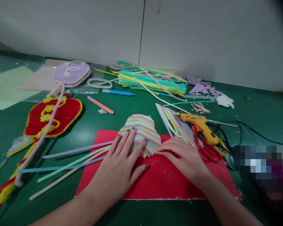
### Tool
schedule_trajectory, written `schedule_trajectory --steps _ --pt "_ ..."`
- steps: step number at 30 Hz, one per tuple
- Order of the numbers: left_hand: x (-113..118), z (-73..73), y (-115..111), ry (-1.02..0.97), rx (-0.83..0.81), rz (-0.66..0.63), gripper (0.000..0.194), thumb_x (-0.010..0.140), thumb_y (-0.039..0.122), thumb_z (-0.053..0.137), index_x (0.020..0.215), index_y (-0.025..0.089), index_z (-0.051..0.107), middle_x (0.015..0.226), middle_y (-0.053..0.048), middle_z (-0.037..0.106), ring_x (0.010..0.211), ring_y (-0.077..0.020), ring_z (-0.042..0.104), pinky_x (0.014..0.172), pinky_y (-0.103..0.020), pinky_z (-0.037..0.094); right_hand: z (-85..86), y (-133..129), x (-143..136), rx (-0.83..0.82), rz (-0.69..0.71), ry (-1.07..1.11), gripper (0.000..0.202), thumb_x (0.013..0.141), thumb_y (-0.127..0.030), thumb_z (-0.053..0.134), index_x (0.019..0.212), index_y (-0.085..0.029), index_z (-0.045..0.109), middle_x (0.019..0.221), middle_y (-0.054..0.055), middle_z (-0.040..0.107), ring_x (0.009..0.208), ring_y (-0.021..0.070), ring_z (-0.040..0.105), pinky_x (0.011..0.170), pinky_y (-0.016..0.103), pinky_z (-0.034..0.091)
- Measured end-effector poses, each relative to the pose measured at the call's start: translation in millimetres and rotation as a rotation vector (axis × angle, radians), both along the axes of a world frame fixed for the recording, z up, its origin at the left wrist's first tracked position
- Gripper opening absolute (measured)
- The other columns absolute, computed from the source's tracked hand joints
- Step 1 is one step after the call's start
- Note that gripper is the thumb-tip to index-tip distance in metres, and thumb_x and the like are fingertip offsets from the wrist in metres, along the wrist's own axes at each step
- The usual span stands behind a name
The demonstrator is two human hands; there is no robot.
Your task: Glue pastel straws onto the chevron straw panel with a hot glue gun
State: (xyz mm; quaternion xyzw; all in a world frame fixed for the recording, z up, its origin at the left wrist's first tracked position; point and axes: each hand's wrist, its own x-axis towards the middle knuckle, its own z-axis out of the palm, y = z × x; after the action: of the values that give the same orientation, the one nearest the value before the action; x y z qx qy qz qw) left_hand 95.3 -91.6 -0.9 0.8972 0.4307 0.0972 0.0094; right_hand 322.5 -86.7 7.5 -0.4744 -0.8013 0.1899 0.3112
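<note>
A striped pastel piece [141,125] of pipe cleaners lies on a red board [179,185]. My left hand [122,160] rests flat on it with the fingers spread. My right hand [181,157] touches its lower right edge, thumb and fingers drawn together; whatever they may hold is too small to make out. Several loose pipe cleaners [68,172] stick out to the left, partly hidden under my left hand. More striped strips [174,122] lie just beyond my right hand.
A yellow glue gun [202,125] and red-handled pliers [207,150] lie at the right. Bundled pipe cleaners [153,83], a blue pen [118,92] and an orange marker [100,105] are behind. Red [52,116] and purple [72,73] fans lie left.
</note>
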Motion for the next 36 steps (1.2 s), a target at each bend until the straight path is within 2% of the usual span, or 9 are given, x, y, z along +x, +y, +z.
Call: schedule_trajectory --steps 9,24,30,36 --pt "-0.3 -1.1 0.9 0.026 0.023 -0.011 0.056 0.093 0.048 0.042 0.143 0.022 0.039 0.152 -0.016 0.032 0.138 -0.0344 0.031 0.107 -0.053 0.035 0.5 2.9 -1.8 0.015 -0.098 0.031 0.008 0.085 -0.017 0.063 0.082 -0.023 0.069 0.083 0.000 0.070 0.080 0.0147 0.064 0.076 0.029 0.049" --pt "0.3 -2.1 0.1 0.009 0.004 0.002 0.055 0.094 0.049 0.041 0.143 0.025 0.038 0.153 -0.014 0.031 0.138 -0.0338 0.032 0.108 -0.053 0.034 -5.5 3.0 -3.9 -0.086 -0.099 0.057 0.008 0.084 -0.018 0.064 0.082 -0.023 0.069 0.083 0.001 0.069 0.082 0.0159 0.063 0.077 0.031 0.049" --pt "-0.3 -2.2 0.9 0.011 0.018 -0.005 0.055 0.094 0.049 0.040 0.143 0.023 0.038 0.152 -0.015 0.033 0.137 -0.0343 0.033 0.107 -0.053 0.035 -5.0 3.1 -5.9 -0.091 -0.130 0.092 0.009 0.082 -0.016 0.066 0.079 -0.023 0.070 0.081 0.000 0.064 0.080 0.0137 0.061 0.072 0.026 0.049" --pt "-0.1 -0.3 -0.1 0.011 0.011 -0.007 0.055 0.094 0.048 0.041 0.143 0.022 0.039 0.151 -0.016 0.033 0.137 -0.0350 0.033 0.106 -0.054 0.036 -5.7 3.0 -6.8 -0.112 -0.125 0.121 0.009 0.081 -0.015 0.067 0.079 -0.023 0.070 0.080 0.000 0.062 0.079 0.0132 0.060 0.072 0.026 0.048"
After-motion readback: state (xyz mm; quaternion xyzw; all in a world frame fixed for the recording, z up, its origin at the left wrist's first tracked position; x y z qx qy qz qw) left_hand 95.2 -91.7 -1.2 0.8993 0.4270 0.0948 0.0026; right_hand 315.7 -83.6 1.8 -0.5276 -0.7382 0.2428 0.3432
